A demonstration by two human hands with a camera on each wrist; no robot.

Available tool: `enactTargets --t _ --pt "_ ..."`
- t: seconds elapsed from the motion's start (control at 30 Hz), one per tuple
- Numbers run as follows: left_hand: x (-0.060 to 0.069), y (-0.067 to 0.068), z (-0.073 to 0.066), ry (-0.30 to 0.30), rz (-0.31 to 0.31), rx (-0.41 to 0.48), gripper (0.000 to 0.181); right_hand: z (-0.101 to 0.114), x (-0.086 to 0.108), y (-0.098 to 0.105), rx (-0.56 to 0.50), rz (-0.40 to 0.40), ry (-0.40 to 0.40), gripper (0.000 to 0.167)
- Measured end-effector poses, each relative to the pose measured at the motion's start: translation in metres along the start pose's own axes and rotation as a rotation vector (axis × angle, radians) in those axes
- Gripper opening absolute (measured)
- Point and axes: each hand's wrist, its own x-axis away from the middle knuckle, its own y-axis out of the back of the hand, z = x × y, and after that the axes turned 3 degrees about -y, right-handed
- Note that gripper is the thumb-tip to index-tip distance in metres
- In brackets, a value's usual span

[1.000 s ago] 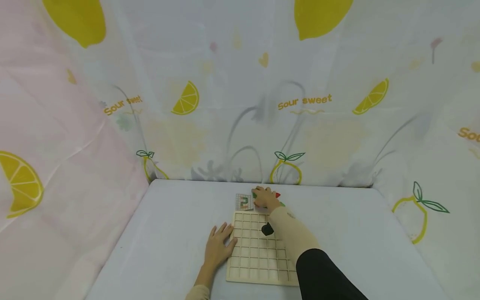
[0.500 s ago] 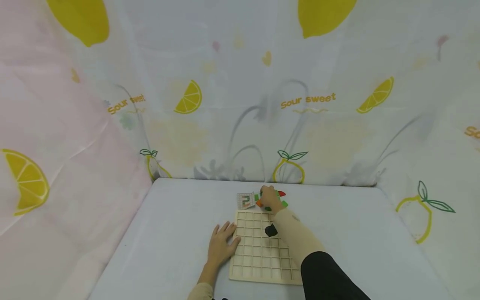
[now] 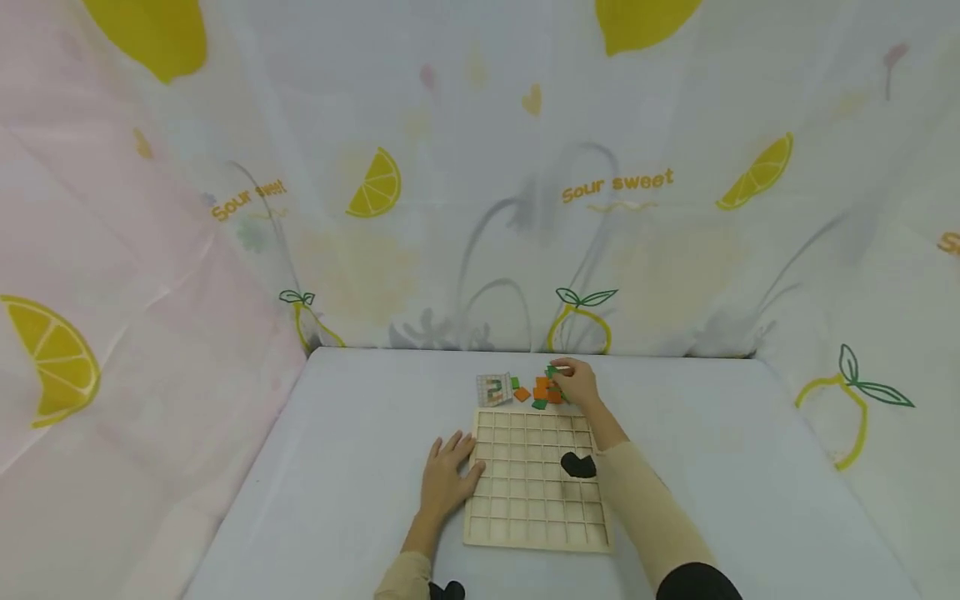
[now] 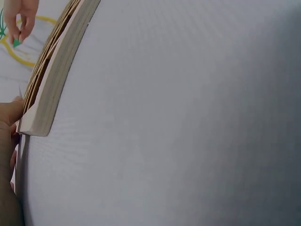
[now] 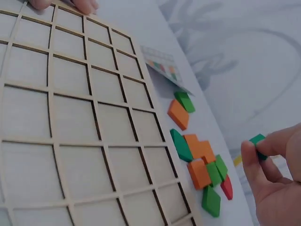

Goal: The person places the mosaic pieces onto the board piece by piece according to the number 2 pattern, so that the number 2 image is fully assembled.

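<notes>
A pale wooden board with a square grid (image 3: pixel 536 492) lies in the middle of the table in the head view. Along its left edge rests my left hand (image 3: pixel 444 479), fingers extended, with the thumb over the rim. Beyond the board's far right corner, my right hand (image 3: pixel 577 383) pinches a small green block (image 5: pixel 258 146) between thumb and fingertips. In the right wrist view the block is held above the table, apart from the others. Orange blocks (image 5: pixel 178 114), green blocks (image 5: pixel 211 201) and a red block (image 5: pixel 226 187) lie loosely beside the board's far edge.
A small printed pattern card (image 3: pixel 493 389) stands left of the loose blocks, partly raised off the table. The white table (image 3: pixel 337 475) reaches back to a lemon-printed cloth (image 3: pixel 450 250). Dark heart-shaped patches (image 3: pixel 578 465) appear near the right sleeve and the left sleeve.
My right hand has moved right from over the pile and now pinches a green block. Orange and green blocks it covered have come into view. The left hand stays on the board's edge.
</notes>
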Motion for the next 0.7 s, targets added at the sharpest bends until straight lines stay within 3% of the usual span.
enactTargets --t 0.17,0.27,0.4,0.7 --pt "-0.004 0.004 -0.001 0.001 -0.004 -0.01 0.043 -0.01 0.021 0.026 -0.207 -0.04 -0.098 0.027" --pt "-0.005 0.005 -0.002 0.009 0.004 -0.006 0.043 -0.016 0.03 0.033 -0.267 -0.07 -0.122 0.027" --pt "-0.005 0.005 -0.003 0.03 0.023 0.006 0.043 -0.025 0.044 0.034 -0.227 -0.097 -0.133 0.026" --pt "-0.002 0.002 -0.004 0.041 0.031 0.021 0.043 -0.042 0.076 0.014 -0.092 -0.172 -0.152 0.021"
